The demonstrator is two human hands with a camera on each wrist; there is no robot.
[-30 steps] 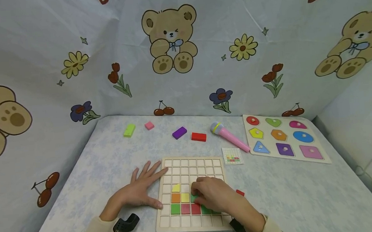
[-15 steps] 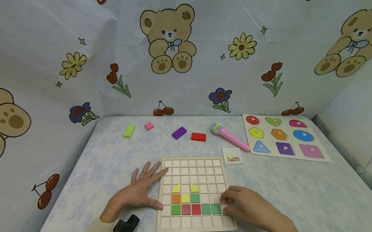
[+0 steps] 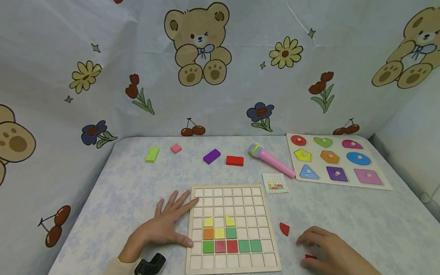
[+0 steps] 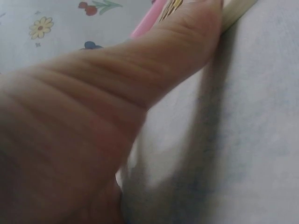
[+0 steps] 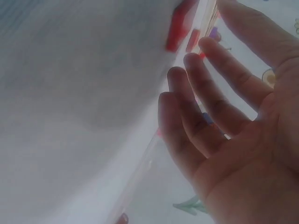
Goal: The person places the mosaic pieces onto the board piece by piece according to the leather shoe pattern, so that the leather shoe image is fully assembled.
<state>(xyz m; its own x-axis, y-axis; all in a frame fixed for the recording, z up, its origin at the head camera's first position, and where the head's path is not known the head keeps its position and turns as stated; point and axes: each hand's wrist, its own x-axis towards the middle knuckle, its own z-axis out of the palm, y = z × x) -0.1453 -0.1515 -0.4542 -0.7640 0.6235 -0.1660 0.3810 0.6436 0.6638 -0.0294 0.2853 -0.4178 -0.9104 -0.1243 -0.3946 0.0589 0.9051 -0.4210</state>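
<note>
A wooden grid board lies in front of me with several coloured tiles in its lower rows: green, red, orange, yellow, and two yellow rounded pieces on top. My left hand rests flat on the table, fingers straight, with its thumb against the board's left edge. My right hand is on the table right of the board, fingers loosely bent, holding nothing. It is right beside a small red piece. A red quarter-round piece lies between it and the board. The right wrist view shows relaxed fingers.
At the back lie a green block, pink block, purple block, red block and a pink toy microphone. A small pattern card sits by the board. A shape puzzle board lies at the right.
My right hand left the board and moved right and toward me, down beside the red pieces. A green tile and a second yellow rounded piece now show on the board. Left hand unmoved.
</note>
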